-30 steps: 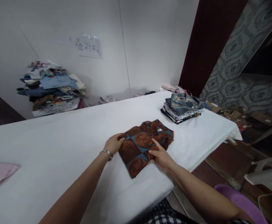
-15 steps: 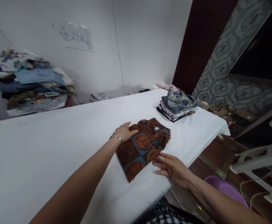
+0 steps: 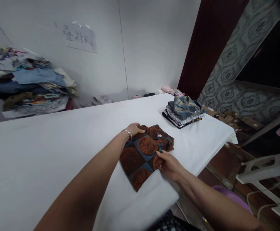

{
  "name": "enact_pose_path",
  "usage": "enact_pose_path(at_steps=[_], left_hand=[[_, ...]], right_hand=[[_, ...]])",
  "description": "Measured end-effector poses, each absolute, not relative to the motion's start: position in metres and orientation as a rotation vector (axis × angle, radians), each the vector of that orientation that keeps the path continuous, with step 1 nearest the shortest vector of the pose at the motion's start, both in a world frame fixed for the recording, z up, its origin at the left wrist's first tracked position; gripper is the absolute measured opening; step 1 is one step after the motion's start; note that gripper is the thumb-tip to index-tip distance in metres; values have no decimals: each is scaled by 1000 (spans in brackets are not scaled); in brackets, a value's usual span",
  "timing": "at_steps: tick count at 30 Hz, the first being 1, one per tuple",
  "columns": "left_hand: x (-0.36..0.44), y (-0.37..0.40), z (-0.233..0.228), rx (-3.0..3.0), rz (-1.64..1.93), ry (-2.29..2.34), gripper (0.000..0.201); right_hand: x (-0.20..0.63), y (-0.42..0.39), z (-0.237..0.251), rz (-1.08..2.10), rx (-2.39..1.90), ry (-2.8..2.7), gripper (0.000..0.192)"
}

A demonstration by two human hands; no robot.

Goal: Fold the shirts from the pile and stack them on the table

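Observation:
A folded brown shirt (image 3: 140,160) with orange circles and blue patches lies on the white-covered table (image 3: 58,154), its collar toward the right. My left hand (image 3: 134,129), with a bracelet at the wrist, grips the shirt's far left edge, thumb on top and the other fingers mostly hidden. At the near right edge, my right hand (image 3: 170,164) pinches the shirt near the collar end, thumb above and fingers underneath. Farther right stands a stack of folded shirts (image 3: 183,112), a blue-grey plaid one on top.
A tall pile of clothes (image 3: 34,83) stands at the left, against the wall. More garments (image 3: 171,90) lie along the table's far edge. Right of the table are a white stool (image 3: 257,175), a purple basin (image 3: 233,197) and cardboard boxes (image 3: 249,123). A handwritten sign (image 3: 81,38) hangs on the wall.
My right hand has moved from just beside the shirt onto its near right edge and closed on it. My left hand has shifted slightly right along the far edge.

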State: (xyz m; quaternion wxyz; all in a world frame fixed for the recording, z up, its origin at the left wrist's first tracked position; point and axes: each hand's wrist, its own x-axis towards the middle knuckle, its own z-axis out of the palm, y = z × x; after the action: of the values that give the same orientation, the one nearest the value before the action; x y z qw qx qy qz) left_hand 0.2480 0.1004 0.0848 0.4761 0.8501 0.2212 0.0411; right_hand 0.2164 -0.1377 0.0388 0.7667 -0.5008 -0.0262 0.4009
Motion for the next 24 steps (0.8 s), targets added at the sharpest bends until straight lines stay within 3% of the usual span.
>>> enact_pose_path(at_steps=[3,6,9,13,18,24], left_hand=[[223,112,123,2000,291,453,65],[187,116,162,1895,542,311,74],[139,107,173,1865,707,225,80],[67,79,118,2153,775,358,74],[-5,40,37,2366,396,454,72],[-14,37,43,2106,317,714,74]], right_hand=[[230,-133,66,727,-1139,-226,30],[246,-127,100,518,-1205,-451,26],[254,-124,115,426,-1217,-624,24],[241,-139,80,388,-1424,-908,20],[211,-175,21,377,-1695,-1273,20],[206,-189,24,505,-1680,-1064,27]])
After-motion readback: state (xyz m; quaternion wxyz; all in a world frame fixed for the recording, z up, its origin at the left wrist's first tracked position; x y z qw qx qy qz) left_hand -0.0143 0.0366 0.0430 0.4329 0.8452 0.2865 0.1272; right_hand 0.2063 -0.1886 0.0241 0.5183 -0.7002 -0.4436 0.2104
